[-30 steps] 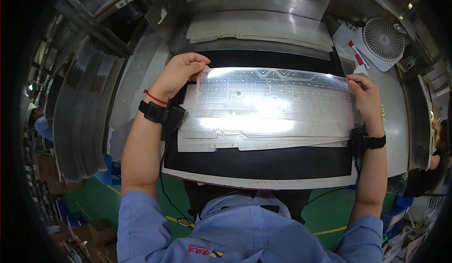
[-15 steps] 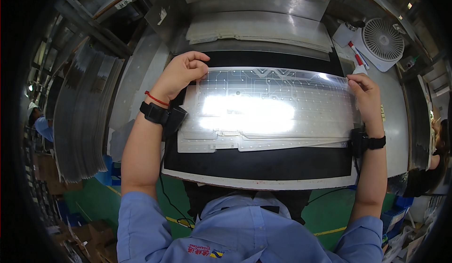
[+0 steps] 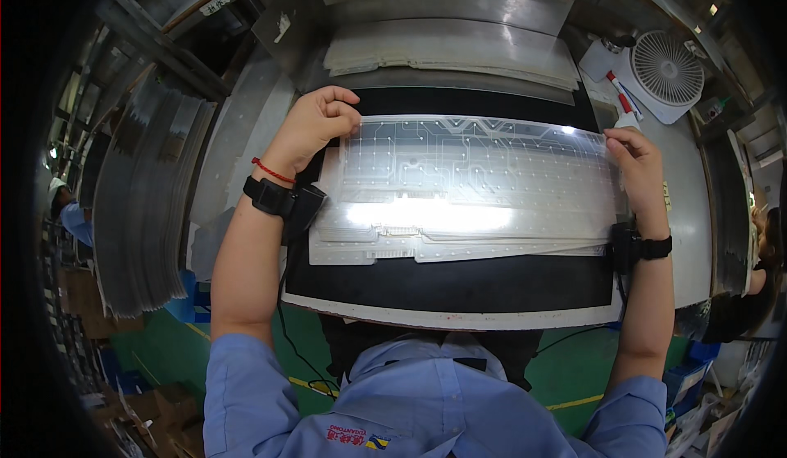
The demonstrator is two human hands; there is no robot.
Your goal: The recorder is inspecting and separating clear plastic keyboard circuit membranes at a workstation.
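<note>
A clear plastic circuit sheet with fine printed traces and dots is stretched between my hands. My left hand pinches its far left corner, fingers curled. At the far right corner, my right hand grips it between thumb and fingers. Beneath lie more such sheets, whose notched near edges stick out over a black mat. Bright glare hides part of the sheet's middle. How far the held sheet is raised above the others is hard to make out.
Another stack of sheets lies behind the mat. At the back right stand a white fan, a small bottle and a red-and-white marker. Tall sheet stacks fill the left side. People sit at both far sides.
The glare on the sheet has shrunk to a narrower band, so more traces show. The sheet's far edge and my left hand have shifted very slightly; my right hand stays put.
</note>
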